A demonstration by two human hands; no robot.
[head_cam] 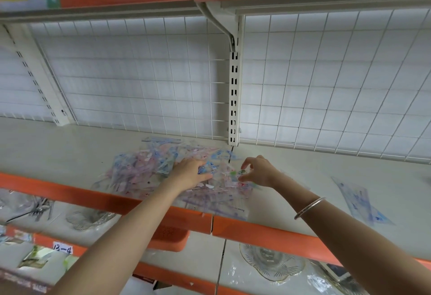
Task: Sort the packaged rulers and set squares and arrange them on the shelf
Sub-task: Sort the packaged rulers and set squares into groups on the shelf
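Grip [257,171] pinches packet beside tag [62,247] "12-4".

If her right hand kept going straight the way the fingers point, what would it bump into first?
The right hand points left and slightly down, fingers curled above the pile of packaged rulers. It would probably meet the pile's top packets first, then the left hand pressed flat there. Depth is hard to judge.

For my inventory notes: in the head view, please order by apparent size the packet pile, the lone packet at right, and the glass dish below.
1. Jumbled pile of clear printed ruler packets
2-3. Unsure, look alike: lone blue-printed clear packet; clear ribbed glass dish, nearer the camera.
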